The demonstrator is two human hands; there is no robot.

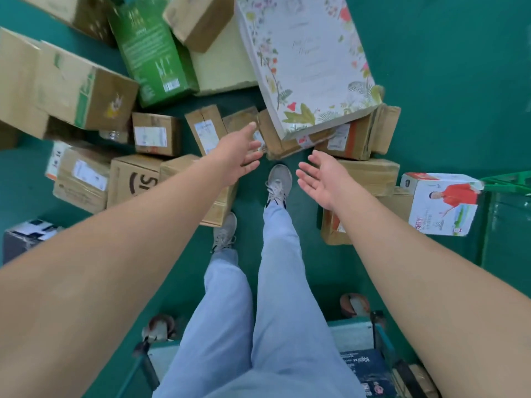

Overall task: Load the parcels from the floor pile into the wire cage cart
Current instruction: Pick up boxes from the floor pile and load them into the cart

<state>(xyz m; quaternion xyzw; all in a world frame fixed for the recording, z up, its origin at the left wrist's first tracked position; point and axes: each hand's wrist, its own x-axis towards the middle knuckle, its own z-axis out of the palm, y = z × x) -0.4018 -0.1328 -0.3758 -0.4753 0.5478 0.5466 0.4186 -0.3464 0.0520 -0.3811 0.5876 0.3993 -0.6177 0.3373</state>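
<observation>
Both hands reach out with fingers spread and holding nothing: left hand (240, 156), right hand (320, 179). The parcels (156, 133) lie across the frame's upper half. Pulling the brown box (275, 139) at centre could topple the floral box (304, 58) leaning on it.

Parcel depot, labelled cartons (156, 133) heaped on green floor (459, 81)
</observation>
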